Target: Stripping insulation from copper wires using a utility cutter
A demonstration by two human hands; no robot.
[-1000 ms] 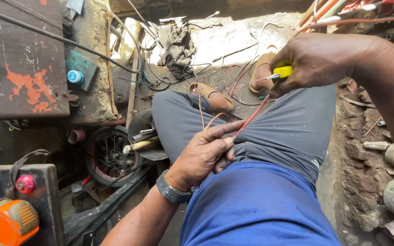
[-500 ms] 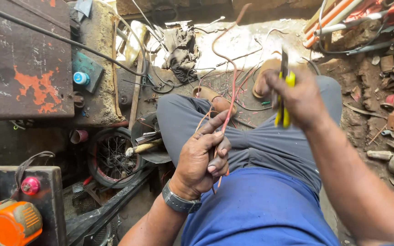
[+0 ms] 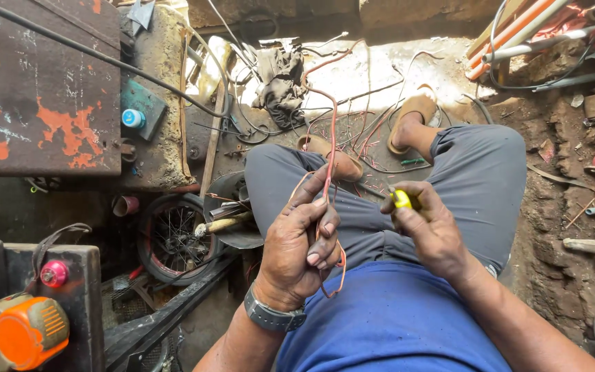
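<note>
Between the fingers of the left hand a red wire is pinched, apparently unstripped, while beside it the right hand grips yellow-handled pliers closed, not yet touching it.

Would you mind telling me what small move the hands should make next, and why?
Probably bring the pliers in the right hand across to the red wire. The left hand pinches that wire upright, and the tool sits just beside it, not yet touching.

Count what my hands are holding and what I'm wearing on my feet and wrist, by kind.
Red wire, in left hand: 1
Yellow-handled tool, in right hand: 1
Tan sandals: 2
Wristwatch: 1
Total: 5
</note>
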